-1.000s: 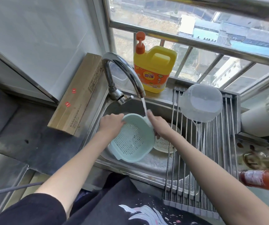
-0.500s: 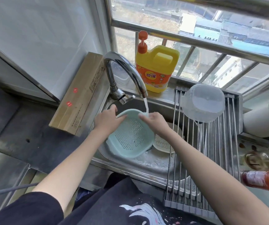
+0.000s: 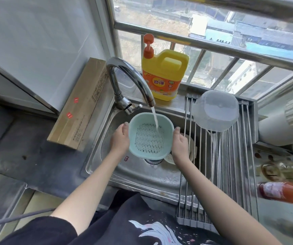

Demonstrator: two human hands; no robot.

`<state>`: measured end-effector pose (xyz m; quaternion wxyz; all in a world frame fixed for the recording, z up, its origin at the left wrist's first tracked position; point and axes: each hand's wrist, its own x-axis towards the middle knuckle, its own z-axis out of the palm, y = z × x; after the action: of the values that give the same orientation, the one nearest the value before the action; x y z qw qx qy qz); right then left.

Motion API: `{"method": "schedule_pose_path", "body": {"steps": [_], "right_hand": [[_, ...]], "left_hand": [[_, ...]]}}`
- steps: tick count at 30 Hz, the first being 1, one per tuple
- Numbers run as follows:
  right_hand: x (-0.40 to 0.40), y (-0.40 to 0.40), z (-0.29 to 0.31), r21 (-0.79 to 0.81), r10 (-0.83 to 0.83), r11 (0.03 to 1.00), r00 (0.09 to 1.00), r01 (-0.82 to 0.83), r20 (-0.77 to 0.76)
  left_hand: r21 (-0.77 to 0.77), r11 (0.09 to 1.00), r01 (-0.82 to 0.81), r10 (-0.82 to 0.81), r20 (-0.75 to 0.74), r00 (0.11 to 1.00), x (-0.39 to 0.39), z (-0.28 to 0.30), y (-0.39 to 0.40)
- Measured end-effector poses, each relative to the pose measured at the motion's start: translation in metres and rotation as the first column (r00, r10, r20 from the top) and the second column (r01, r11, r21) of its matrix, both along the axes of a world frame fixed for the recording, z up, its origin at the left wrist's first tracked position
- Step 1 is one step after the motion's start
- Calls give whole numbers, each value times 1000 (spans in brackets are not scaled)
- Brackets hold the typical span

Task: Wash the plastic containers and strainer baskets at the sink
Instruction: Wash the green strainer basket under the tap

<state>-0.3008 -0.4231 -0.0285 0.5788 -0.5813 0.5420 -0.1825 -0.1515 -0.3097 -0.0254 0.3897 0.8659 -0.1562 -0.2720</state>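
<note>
Both hands, left and right, are gripping the green strainer under the tap, fingers wrapping its rim (tilting it would help rinse every slot).

bright daylight from window | fisheye-bent edges | blurred right edge

Head-worn view, steeply down, close over the sink.
</note>
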Motion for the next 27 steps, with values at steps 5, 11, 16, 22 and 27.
{"method": "schedule_pose_path", "body": {"steps": [5,11,16,22,27], "right_hand": [[-30,-6,-9,140,-30,990,999,34,-33],[-36,-17,7,232,-104,968,994,95,27],[-17,-29,28,656,-322,729,943,194,79],[-7,-32,34,840,-259,523,966,145,-6],[-13,-39,31,903,-224,423,974,72,28]], "left_hand": [[-120,979,166,-174,-56,983,3,16,-31],[-135,973,189,-226,-363,904,9,10,-43],[-192,981,-19,-77,-476,876,10,8,-44],[-205,977,-54,-35,-407,913,18,14,-39],[-169,956,238,-254,-77,964,29,22,-35]]}}
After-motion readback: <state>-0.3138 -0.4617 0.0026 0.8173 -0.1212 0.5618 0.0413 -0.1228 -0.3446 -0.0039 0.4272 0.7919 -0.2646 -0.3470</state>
